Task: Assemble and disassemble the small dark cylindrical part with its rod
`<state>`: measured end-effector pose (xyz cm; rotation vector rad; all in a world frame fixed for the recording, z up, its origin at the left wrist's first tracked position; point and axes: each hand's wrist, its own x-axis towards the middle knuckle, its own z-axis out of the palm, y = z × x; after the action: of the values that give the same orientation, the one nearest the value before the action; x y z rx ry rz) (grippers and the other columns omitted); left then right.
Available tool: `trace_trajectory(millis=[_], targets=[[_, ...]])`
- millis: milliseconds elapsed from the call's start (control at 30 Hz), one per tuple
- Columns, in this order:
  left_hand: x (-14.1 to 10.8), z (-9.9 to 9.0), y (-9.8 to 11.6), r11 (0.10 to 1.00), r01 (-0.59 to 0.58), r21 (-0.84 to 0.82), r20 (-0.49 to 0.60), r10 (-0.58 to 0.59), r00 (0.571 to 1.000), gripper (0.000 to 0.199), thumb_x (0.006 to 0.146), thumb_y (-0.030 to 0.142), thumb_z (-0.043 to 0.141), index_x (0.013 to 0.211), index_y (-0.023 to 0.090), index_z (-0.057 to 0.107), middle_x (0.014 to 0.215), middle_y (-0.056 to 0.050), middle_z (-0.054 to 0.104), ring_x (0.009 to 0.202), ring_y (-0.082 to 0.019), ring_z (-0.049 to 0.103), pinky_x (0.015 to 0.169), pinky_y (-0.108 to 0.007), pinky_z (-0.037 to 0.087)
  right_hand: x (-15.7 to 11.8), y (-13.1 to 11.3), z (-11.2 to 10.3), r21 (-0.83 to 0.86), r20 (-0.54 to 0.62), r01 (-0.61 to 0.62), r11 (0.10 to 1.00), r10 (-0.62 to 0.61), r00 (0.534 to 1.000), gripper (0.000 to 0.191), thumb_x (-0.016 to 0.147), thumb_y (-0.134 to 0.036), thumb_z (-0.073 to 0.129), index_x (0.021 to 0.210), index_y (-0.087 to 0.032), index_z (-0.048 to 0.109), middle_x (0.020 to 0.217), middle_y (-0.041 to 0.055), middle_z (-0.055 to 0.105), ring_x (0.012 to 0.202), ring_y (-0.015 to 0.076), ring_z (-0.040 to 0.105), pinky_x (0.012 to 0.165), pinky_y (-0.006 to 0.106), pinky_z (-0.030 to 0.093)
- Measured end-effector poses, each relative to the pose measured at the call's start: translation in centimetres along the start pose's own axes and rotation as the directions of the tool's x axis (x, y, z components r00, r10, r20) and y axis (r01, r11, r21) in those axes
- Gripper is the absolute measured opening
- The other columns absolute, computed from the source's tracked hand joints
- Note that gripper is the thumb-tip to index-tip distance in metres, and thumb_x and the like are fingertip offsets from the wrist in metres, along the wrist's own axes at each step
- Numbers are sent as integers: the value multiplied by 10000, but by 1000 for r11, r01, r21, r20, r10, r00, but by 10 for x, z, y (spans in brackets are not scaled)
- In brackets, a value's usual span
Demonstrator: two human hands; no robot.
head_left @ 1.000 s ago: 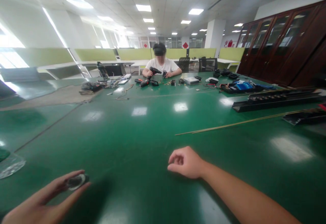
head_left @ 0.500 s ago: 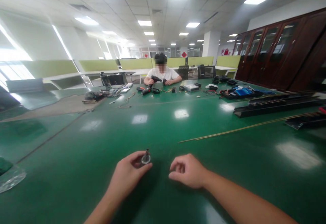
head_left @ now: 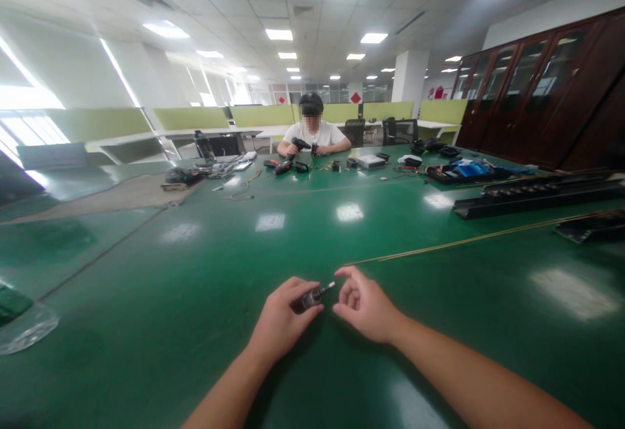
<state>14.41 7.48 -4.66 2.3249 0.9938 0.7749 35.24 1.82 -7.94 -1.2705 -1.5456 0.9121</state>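
Note:
My left hand (head_left: pixel 288 312) is closed around a small dark cylindrical part with a thin shaft (head_left: pixel 318 294). The shaft ends in a pale tip and points right and slightly up; my fingers hide the rear of the part. Close by on the right, my right hand (head_left: pixel 366 304) holds nothing. Its thumb and index finger are apart, the other fingers curl inward, and the shaft's tip lies just left of the index finger. Both hands are over the near part of the green table (head_left: pixel 234 253).
Across the table a person (head_left: pixel 312 133) holds a cordless drill (head_left: pixel 299 145). Thin brass-coloured rods (head_left: pixel 454 243) lie to the right, near black metal channels (head_left: pixel 532 198). A clear glass object (head_left: pixel 29 328) stands at the left. Loose parts and tools are scattered along the far side.
My left hand has moved right and turned the part from upright to pointing right, towards my right hand. The right hand's index finger has stretched out, widening its gap from the thumb.

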Motion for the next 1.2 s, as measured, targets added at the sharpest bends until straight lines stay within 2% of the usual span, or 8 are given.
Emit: trace_trajectory(millis=[100,233,400,567,633,767,967,1200], targets=[[0,4,2,999,-40,-29,19,41,999,312,801,249,689,1113,257,688,1002,-45,671,920,-199,629,836,-312,503,-1,-1,0,-6,-20,6,1000,-6,1000,570,781,-189,682,1291,-231,431,854,-21,602,606,86,545,566,199,431],[-2,8,-1,999,-2,-33,-25,1,1000,415,754,221,713,1162,241,636,1003,-46,686,902,-209,643,838,-329,513,-2,-2,0,-7,-3,6,1000,-6,1000,533,759,-190,699,1244,-249,485,945,-6,603,596,70,532,552,192,421],[-2,8,1,999,-24,-23,-17,23,1000,228,758,222,679,983,205,648,946,-51,682,861,-203,629,776,-312,504,-2,-2,1,-47,32,-3,999,4,999,503,731,-169,710,1198,-246,540,959,-3,615,582,66,514,533,188,403],[-1,8,7,997,-74,-30,20,74,997,157,780,211,666,936,202,652,901,-44,669,828,-189,617,754,-294,484,-3,-2,0,-61,33,27,998,-25,999,446,751,-168,691,1179,-227,577,931,4,645,601,86,538,543,200,415],[-2,9,8,996,-78,-36,25,79,997,164,787,211,676,950,211,657,919,-38,668,849,-186,619,771,-290,482,-3,-3,-1,-99,18,61,993,-60,998,390,757,-171,690,1138,-218,625,923,13,664,648,109,575,579,214,441],[-3,11,9,997,-72,-33,33,73,997,203,777,218,699,977,217,660,947,-36,671,878,-189,623,797,-293,489,-3,-8,-4,-194,1,128,973,-131,991,157,765,-181,699,918,-193,735,876,36,704,791,166,636,708,259,488],[-5,13,14,994,-103,-33,27,104,994,155,791,231,682,943,203,668,911,-49,678,846,-189,626,769,-296,495,-2,-6,-5,-92,15,41,995,-39,999,191,716,-122,704,896,-165,751,883,48,737,781,175,678,722,269,536],[-6,15,15,990,-129,-48,-47,127,991,151,790,209,688,940,203,681,931,-54,677,874,-189,631,788,-298,500,-2,-5,-6,-61,5,6,998,-6,1000,148,742,-179,710,878,-147,759,855,61,748,773,187,691,709,275,541]])
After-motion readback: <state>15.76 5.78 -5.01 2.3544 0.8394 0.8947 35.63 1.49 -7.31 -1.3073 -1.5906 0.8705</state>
